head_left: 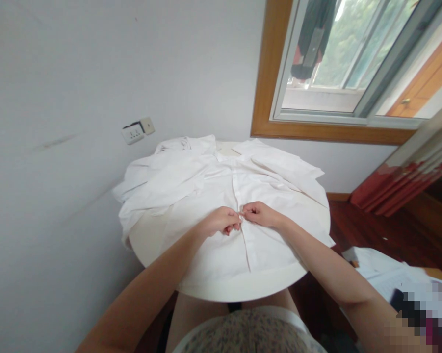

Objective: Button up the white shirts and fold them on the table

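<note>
A white button-up shirt (pixel 195 255) lies spread on a round white table (pixel 221 291), its front placket running from the collar end toward me. My left hand (pixel 222 220) pinches the placket edge from the left, fingers curled. From the right, my right hand (pixel 257 213) pinches the same spot, its fingertips almost touching the left ones. The fabric is drawn up slightly between them. Whatever button or hole sits there is hidden by my fingers. One sleeve stretches out over the right side of the table.
More white cloth (pixel 162 181) is heaped at the table's left and back. A wall socket (pixel 132 133) is behind it. The wooden window frame (pixel 272 128) and a red-and-white curtain (pixel 386 191) stand right. Papers (pixel 378 264) lie on a surface at lower right.
</note>
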`<state>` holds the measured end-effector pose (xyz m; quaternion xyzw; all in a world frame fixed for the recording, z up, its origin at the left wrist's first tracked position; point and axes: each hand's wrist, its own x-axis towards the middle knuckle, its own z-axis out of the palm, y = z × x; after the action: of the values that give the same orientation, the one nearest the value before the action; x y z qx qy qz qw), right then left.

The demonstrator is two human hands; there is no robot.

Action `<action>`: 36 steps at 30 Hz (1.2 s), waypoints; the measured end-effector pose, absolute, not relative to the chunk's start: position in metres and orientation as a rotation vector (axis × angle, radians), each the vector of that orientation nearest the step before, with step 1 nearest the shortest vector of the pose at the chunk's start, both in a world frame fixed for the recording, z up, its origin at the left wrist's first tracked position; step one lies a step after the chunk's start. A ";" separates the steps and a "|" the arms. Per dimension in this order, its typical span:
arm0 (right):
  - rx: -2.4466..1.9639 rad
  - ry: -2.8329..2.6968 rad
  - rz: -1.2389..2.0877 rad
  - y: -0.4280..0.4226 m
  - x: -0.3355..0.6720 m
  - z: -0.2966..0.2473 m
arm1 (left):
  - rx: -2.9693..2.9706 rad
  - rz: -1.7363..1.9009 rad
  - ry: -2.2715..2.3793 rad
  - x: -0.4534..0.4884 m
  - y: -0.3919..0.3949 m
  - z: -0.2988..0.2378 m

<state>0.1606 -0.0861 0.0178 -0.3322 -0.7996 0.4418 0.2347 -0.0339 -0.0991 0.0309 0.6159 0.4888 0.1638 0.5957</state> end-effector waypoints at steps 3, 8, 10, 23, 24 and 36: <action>-0.962 -2.246 1.203 -0.089 0.162 0.024 | 1.425 0.379 1.118 -0.036 -0.098 0.031; -1.001 -2.376 0.979 -0.092 0.162 0.030 | 1.431 0.410 1.092 -0.038 -0.095 0.031; -1.006 -2.394 0.896 -0.092 0.162 0.030 | 1.443 0.449 1.087 -0.037 -0.095 0.030; -1.156 -2.297 0.665 -0.084 0.169 0.028 | 1.716 0.288 1.027 -0.051 -0.093 0.041; -1.212 -2.239 0.581 -0.081 0.170 0.029 | 1.780 0.397 1.107 -0.052 -0.091 0.041; -1.874 -2.401 0.212 -0.089 0.171 0.009 | 2.608 0.554 1.746 -0.063 -0.076 -0.006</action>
<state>0.1709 -0.0893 0.0094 -0.6131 -0.7857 0.0694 0.0443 -0.0633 -0.0763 -0.0060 0.8181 0.5477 0.1738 -0.0225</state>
